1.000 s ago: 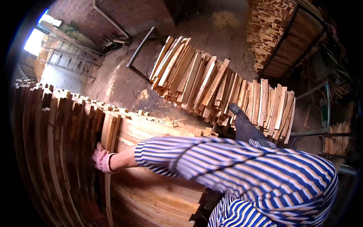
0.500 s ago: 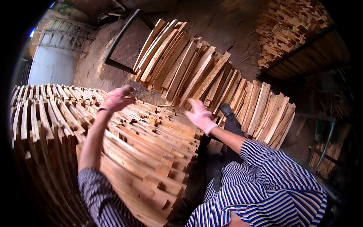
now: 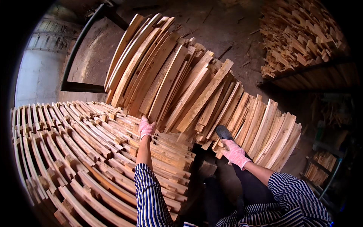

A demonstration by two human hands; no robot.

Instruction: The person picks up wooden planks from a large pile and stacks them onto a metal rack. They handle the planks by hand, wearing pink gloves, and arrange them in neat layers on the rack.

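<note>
Planks (image 3: 177,81) hide left hand's (image 3: 146,128) fingertips.

My left hand (image 3: 146,128) covers the plank (image 3: 165,85) end it grips; beyond my right hand (image 3: 235,153), the plank bottoms are hidden.

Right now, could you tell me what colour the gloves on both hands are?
Pink: both the left hand and the right hand wear pink gloves, seen in the head view.

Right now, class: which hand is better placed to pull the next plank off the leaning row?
Probably the left hand: it touches the foot of a leaning plank. The right hand sits lower, by the shorter boards.
</note>
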